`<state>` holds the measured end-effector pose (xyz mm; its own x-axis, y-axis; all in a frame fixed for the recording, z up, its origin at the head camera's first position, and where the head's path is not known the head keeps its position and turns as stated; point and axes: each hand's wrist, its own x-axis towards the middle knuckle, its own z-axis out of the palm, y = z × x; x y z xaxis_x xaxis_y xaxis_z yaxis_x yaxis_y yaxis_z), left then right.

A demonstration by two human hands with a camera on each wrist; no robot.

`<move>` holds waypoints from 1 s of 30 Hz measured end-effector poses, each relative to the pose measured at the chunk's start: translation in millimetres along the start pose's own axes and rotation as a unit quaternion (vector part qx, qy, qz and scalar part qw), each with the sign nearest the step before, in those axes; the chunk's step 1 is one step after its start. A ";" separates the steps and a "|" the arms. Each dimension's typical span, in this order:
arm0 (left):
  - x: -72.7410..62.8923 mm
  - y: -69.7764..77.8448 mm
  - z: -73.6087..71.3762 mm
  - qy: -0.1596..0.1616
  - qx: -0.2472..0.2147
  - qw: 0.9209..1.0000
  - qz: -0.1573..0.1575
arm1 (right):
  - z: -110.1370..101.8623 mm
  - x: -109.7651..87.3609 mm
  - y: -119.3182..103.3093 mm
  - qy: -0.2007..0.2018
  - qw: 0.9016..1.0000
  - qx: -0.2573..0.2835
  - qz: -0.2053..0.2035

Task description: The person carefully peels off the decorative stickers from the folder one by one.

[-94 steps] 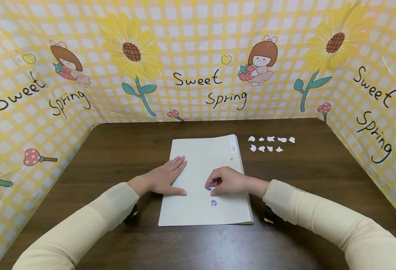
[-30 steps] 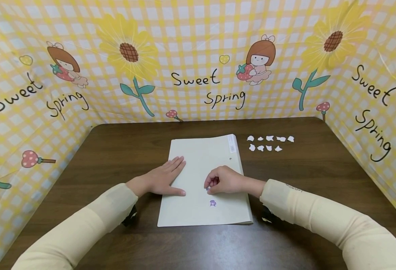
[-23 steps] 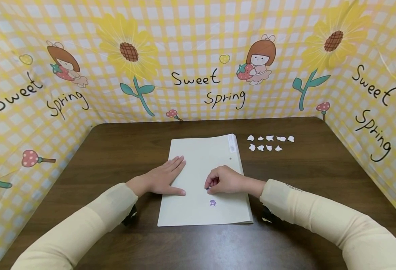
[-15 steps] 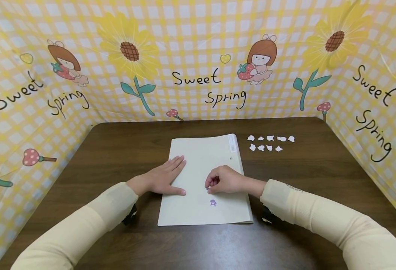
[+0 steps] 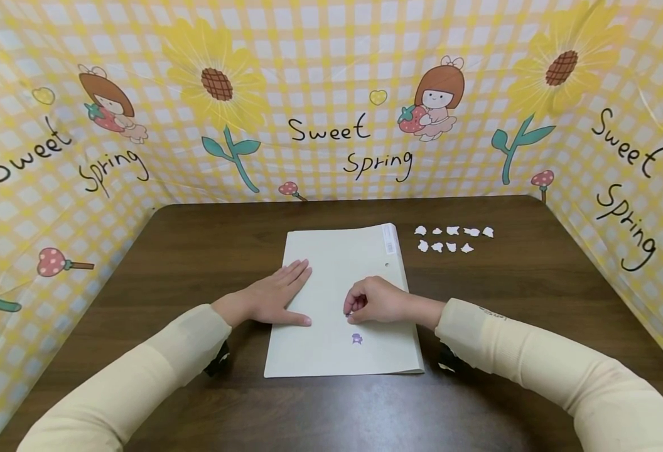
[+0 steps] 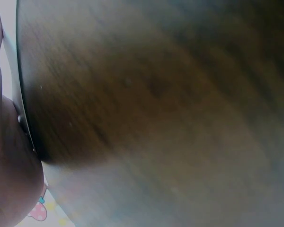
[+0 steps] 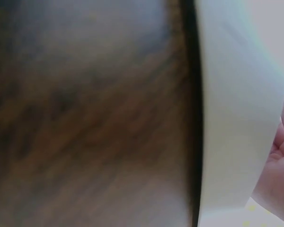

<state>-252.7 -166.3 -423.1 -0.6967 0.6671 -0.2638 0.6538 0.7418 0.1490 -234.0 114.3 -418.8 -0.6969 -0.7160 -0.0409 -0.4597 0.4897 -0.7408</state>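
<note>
A cream paper pad or folder [image 5: 320,358] lies on the table in the head view. My left hand [image 5: 279,295] rests flat on its left side, fingers spread. Over the right half, my right hand [image 5: 378,301] has its fingers curled, with thumb and index finger pinching a small bluish sticker-like piece [image 5: 348,315] at the paper. Most of that piece is hidden by the fingertips. Just below sits a small purple figure sticker [image 5: 356,339] on the paper. In the wrist views only parts of the left hand [image 6: 12,175] and right hand [image 7: 279,175] show at the edges.
Several small white cut-out pieces [image 5: 452,231] lie in two rows on the brown wooden table [image 5: 506,276], right of the pad. A barcode label [image 5: 389,240] and a small hole mark the pad's upper right. A yellow checked cloth [image 5: 331,75] stands around the table's back and sides.
Compared with about three seconds ago, my right thumb has closed in toward the index finger and covers more of the small piece. My left hand stays put.
</note>
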 end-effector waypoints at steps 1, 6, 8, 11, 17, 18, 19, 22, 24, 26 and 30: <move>0.0 -0.1 0.0 0.000 0.000 1.000 0.000 | 0.1 0.2 0.5 0.000 1.000 0.001 -0.001; -0.4 0.0 0.6 0.003 -0.002 1.000 0.000 | 0.3 0.2 0.3 -0.003 1.000 0.002 -0.002; -0.7 0.2 1.0 0.004 -0.004 1.000 -0.001 | 0.4 0.1 -0.1 -0.004 1.000 0.003 -0.001; -1.2 0.5 1.2 0.005 -0.005 1.000 -0.002 | 0.5 0.1 -0.2 -0.005 1.000 0.005 0.000; -1.6 0.6 1.2 0.005 -0.003 1.000 -0.003 | -0.6 0.9 -0.7 -0.007 1.000 0.007 -0.003; -1.5 0.7 1.0 0.005 -0.002 1.000 -0.003 | -1.1 0.8 -1.0 -0.007 1.000 0.007 -0.003; -1.4 0.7 0.8 0.005 -0.002 1.000 -0.003 | -1.7 0.7 -1.3 -0.008 1.000 0.006 -0.003; -1.0 0.9 0.1 0.004 -0.003 1.000 -0.001 | -3.3 0.2 -1.7 -0.010 1.000 0.001 -0.004; -0.7 1.0 -0.3 0.004 -0.002 1.000 0.000 | -4.3 -0.3 -2.1 -0.011 1.000 -0.005 -0.006; -0.5 0.9 -0.5 0.004 0.000 1.000 0.001 | -4.8 -0.4 -1.8 -0.010 1.000 -0.007 -0.012; -0.4 0.4 -0.2 0.004 0.004 1.000 0.003 | -5.0 -0.5 -1.3 -0.007 1.000 -0.005 -0.020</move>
<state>-252.3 -166.2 -422.7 -0.6958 0.6714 -0.2550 0.6596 0.7379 0.1431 -235.9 116.5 -414.4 -0.6693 -0.7427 -0.0206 -0.4928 0.4645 -0.7358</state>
